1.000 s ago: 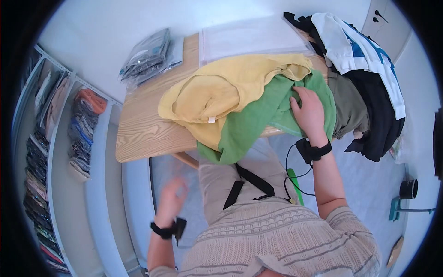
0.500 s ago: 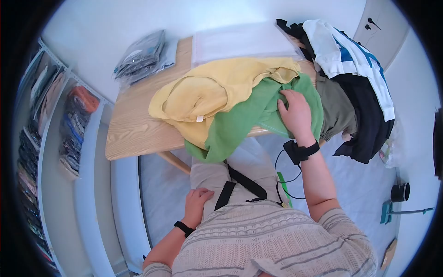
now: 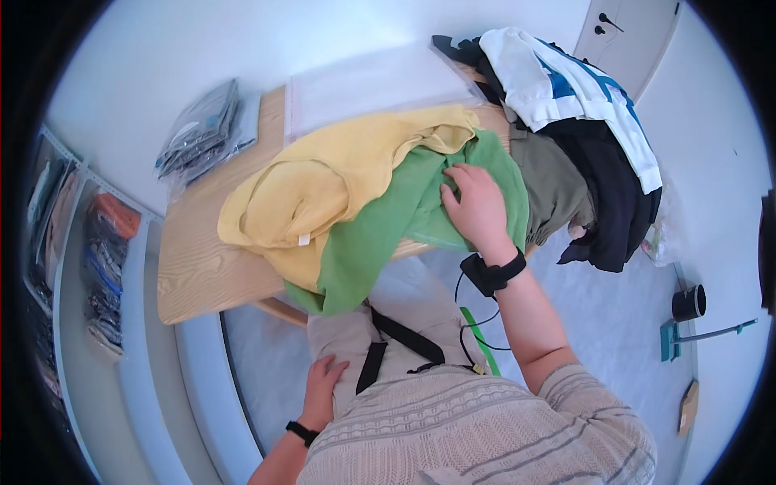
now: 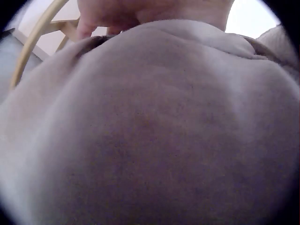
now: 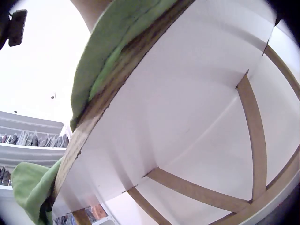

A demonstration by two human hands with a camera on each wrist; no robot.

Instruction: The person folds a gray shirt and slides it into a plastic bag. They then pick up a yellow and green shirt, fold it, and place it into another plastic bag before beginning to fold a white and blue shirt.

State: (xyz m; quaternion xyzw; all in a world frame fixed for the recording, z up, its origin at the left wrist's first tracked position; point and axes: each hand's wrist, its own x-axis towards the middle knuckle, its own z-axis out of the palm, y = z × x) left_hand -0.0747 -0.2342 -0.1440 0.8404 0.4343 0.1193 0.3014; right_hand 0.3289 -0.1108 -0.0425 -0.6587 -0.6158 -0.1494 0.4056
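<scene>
My right hand (image 3: 477,206) rests on a green garment (image 3: 368,250) with its fingers lightly bent and the palm down. A yellow garment (image 3: 299,202) with a small white tag at its neckline lies over part of the green one. Both hang past the table's front edge. In the right wrist view the green cloth (image 5: 101,56) droops over that edge, seen from below. My left hand (image 3: 322,390) rests on the thigh of the light trousers (image 3: 343,335), fingers relaxed and holding nothing. Trouser fabric (image 4: 154,122) fills most of the left wrist view.
The wooden table (image 3: 198,267) carries grey garments in clear bags (image 3: 202,133) at back left and a clear plastic sheet (image 3: 372,89) at the back. On the right are olive cloth (image 3: 554,182), black cloth (image 3: 606,194) and a white-and-blue garment (image 3: 558,81). Shelves (image 3: 141,323) stand at left.
My left hand has come down from the air beside my lap onto my thigh. The right hand stays on the green garment. The head view has turned right, so everything sits further left.
</scene>
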